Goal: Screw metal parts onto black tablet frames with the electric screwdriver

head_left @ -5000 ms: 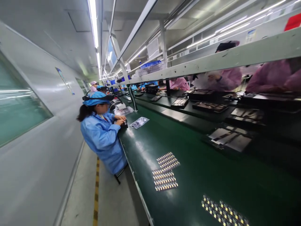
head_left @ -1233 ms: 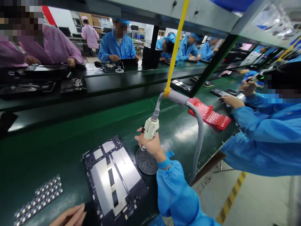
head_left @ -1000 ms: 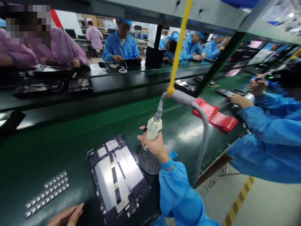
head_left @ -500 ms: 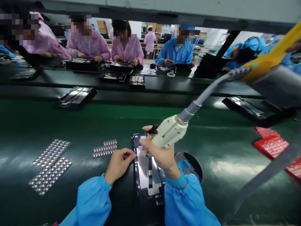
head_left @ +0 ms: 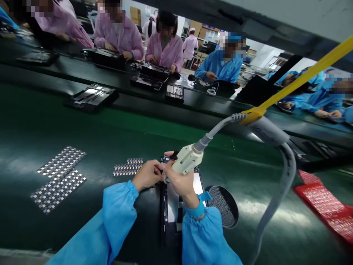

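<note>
My right hand (head_left: 182,186) is wrapped round a cream-coloured hand tool (head_left: 188,159) with a thick grey cable; its working tip is hidden behind my fingers. Below lies a flat electronic device (head_left: 171,206), a black frame with silver panels and a dark strip down the middle. My left hand (head_left: 149,173) is closed in a pinch at the device's upper left edge, its fingertips against those of my right hand. Whatever it pinches is too small or hidden to make out. Just left of it lies a small sheet of dark, light-dotted parts (head_left: 128,167).
Larger dotted sheets (head_left: 59,184) lie at left. Right of the device stands a round black dish (head_left: 224,208) of small parts. Red sheets (head_left: 322,202) lie far right. A yellow strap (head_left: 306,75) suspends the cable. Co-workers in pink and blue sit across the line behind more devices (head_left: 92,97).
The view has tilted and shifted. My right hand has brought the tool leftward to the device's upper left edge, and my hands now meet there. My left hand stays pinched.
</note>
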### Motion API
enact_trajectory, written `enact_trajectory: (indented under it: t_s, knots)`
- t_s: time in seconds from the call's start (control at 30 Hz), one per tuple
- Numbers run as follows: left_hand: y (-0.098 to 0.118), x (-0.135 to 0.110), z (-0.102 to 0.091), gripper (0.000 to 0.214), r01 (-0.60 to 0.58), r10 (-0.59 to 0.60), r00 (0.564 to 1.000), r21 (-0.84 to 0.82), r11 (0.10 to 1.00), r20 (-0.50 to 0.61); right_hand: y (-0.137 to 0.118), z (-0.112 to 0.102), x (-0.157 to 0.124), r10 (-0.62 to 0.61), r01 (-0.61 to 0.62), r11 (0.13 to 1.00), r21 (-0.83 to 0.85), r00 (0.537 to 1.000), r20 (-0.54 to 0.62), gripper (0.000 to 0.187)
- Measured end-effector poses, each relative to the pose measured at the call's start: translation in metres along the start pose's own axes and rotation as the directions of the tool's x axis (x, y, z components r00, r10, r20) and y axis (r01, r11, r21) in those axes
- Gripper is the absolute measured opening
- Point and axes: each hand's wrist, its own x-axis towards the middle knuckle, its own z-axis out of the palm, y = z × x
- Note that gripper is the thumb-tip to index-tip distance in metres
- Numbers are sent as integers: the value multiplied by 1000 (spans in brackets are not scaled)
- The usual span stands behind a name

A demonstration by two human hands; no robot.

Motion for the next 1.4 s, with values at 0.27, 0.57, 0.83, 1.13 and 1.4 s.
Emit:
enact_trajectory:
  t_s: [0.27, 0.57, 0.83, 1.13, 1.4]
  knots:
    - [4, 3, -3, 20, 47, -45, 998, -33, 998, 49, 9, 0, 1, 9, -9, 998, -57, 1000, -6, 35]
    - [6, 2, -4, 16, 39, -39, 999, -28, 999, 28, 7, 3, 2, 34, -34, 999, -35, 999, 24, 27]
    - [2, 4, -7, 17, 18, -17, 1000, -25, 1000, 19, 6, 5, 0, 33, -32, 999, -29, 998, 50, 25]
    - [1, 3, -4, 13, -16, 16, 1000, -37, 999, -9, 9, 3, -1, 31, -28, 997, -69, 999, 45, 28]
    - [2, -4, -26, 26, -210, 224, 968, 121, 970, -115, -16, -28, -15, -73, 73, 997, 13, 997, -2, 28]
